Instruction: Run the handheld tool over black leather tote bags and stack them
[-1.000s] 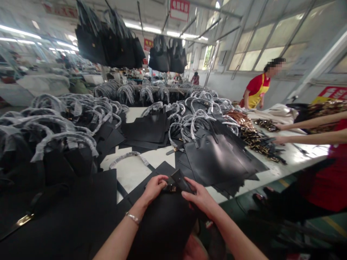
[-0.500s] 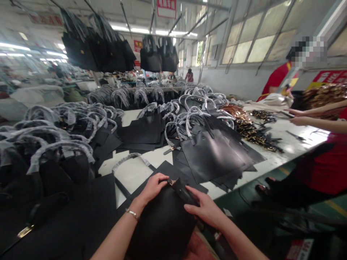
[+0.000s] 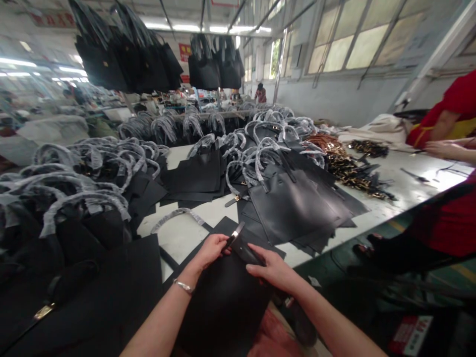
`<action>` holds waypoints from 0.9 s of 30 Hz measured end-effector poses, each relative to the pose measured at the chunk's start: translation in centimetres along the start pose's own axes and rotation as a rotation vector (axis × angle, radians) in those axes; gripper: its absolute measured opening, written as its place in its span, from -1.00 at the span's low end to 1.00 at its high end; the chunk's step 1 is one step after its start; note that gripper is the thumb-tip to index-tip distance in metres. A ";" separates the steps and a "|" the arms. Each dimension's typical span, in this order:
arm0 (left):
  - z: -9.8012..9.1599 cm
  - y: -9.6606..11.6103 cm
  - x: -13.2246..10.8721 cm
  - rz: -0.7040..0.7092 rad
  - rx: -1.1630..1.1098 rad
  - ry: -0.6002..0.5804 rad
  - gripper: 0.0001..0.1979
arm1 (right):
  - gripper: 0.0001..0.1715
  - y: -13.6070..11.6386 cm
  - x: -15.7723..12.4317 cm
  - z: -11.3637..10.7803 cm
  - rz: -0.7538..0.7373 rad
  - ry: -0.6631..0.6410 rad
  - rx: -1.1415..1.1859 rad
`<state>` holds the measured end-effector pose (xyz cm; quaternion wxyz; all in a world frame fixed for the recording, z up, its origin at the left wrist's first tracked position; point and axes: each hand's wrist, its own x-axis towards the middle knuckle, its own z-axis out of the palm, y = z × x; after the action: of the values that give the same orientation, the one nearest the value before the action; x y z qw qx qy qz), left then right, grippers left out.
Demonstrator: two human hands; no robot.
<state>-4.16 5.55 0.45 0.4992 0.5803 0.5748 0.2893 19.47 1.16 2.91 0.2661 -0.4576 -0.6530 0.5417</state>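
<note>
A black leather bag panel (image 3: 225, 302) lies below my hands at the table's near edge, partly over my lap. At its top, my left hand (image 3: 210, 255) pinches a short black strap with a shiny gold metal buckle (image 3: 235, 234), its free end pointing up to the right. My right hand (image 3: 273, 267) is closed around a dark leather piece (image 3: 248, 254) beside that buckle; whether this is a strap or the panel's folded edge I cannot tell. Just beyond lies a wrapped handle (image 3: 178, 213) on the white table (image 3: 182, 241).
Glossy black bag panels (image 3: 297, 208) with plastic-wrapped handles are stacked ahead to the right. More wrapped handles (image 3: 85, 198) and panels fill the left. Gold-buckled straps (image 3: 357, 176) lie in a pile near a person in red (image 3: 453, 109). Black bags (image 3: 122, 64) hang overhead.
The buckled strap has swung upward in my left hand and more of its tip shows. Both hands have shifted slightly left and up. The co-worker has moved right, partly out of view.
</note>
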 end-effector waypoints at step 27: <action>3.2 1.1 0.0 -0.055 -0.354 -0.077 -0.61 | -0.14 -1.9 0.1 -2.3 0.070 0.060 0.226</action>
<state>-0.86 4.89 0.36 0.6228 0.4781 0.5111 0.3498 20.74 2.35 5.33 0.3164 -0.4632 -0.5633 0.6067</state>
